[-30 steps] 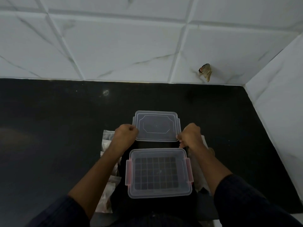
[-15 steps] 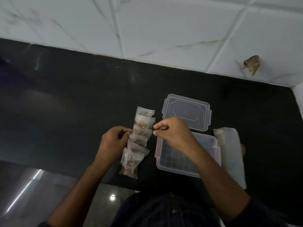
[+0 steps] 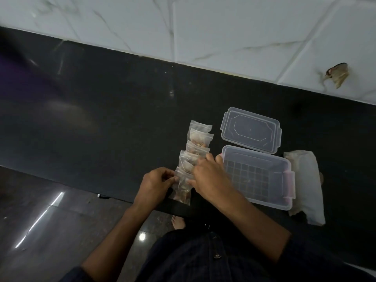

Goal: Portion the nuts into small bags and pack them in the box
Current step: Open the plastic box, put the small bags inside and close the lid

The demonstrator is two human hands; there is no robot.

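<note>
Several small clear bags of nuts (image 3: 198,139) lie in an overlapping row on the black counter, left of the clear plastic box (image 3: 258,178). The box stands open with nothing visible inside, pink clasps on its ends. Its clear lid (image 3: 251,132) lies flat just behind it. My left hand (image 3: 155,185) pinches the left edge of the nearest bag (image 3: 182,193) in the row. My right hand (image 3: 209,177) rests over the near bags with fingers curled onto them, covering part of the row.
A large crumpled clear bag (image 3: 305,186) lies to the right of the box. The black counter (image 3: 101,119) runs along a white marble-tile wall (image 3: 223,27); its front edge is just below the bags. Shiny floor shows at lower left.
My right hand has dropped from the middle of the row down onto the near bags. My left hand has moved down to the nearest bag's edge. The camera view shifted slightly.
</note>
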